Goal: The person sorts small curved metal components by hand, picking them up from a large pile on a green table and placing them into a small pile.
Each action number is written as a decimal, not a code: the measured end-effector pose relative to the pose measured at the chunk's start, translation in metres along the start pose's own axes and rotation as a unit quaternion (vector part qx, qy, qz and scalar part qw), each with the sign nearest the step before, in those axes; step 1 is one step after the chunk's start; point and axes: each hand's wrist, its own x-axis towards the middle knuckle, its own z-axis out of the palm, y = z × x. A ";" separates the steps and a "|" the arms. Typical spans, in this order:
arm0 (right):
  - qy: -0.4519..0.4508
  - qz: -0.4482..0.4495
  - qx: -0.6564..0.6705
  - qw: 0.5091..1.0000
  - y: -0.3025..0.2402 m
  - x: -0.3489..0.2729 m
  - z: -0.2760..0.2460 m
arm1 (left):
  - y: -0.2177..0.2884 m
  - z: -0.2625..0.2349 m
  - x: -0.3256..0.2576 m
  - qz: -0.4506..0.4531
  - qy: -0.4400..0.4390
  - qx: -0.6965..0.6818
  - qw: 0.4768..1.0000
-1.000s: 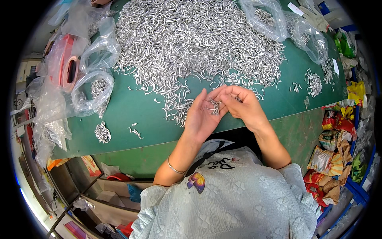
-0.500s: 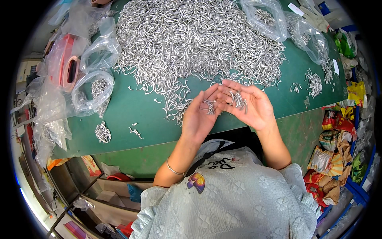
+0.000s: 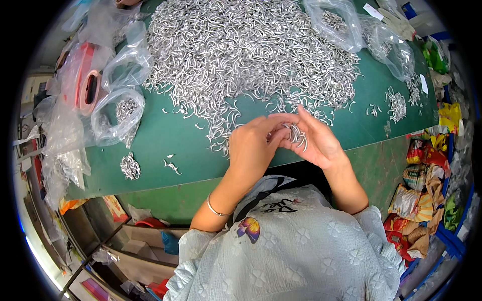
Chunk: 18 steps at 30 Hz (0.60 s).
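Note:
A big heap of small curved silver metal hooks (image 3: 241, 45) covers the far half of the green table (image 3: 165, 135). Both hands meet at the near edge of the heap. My right hand (image 3: 319, 143) lies palm up and cradles a small bunch of metal hooks (image 3: 296, 134) across its fingers. My left hand (image 3: 253, 145) curls over beside it, its fingertips pinching at the same bunch. A thin bracelet rings my left wrist.
Clear plastic bags, one with hooks in it (image 3: 118, 113), lie at the table's left by a pink tape roll (image 3: 85, 88). Two small hook piles (image 3: 130, 166) sit near the front edge. More bags (image 3: 346, 22) lie far right. Snack packets (image 3: 427, 180) crowd the floor on the right.
My right hand has turned palm up and opened flatter, with the bunch of hooks now lying across its fingers. My left hand stays against it.

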 end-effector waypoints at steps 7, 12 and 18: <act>0.048 -0.010 -0.013 0.999 0.005 0.000 -0.001 | 0.001 0.001 0.006 -0.009 -0.029 -0.047 0.998; -0.017 -0.011 0.012 1.000 0.004 0.004 -0.007 | 0.003 -0.011 0.009 -0.094 -0.075 -0.215 0.969; -0.046 -0.018 0.069 0.996 0.005 0.010 -0.016 | -0.019 -0.018 0.010 -0.208 -0.068 -0.577 0.787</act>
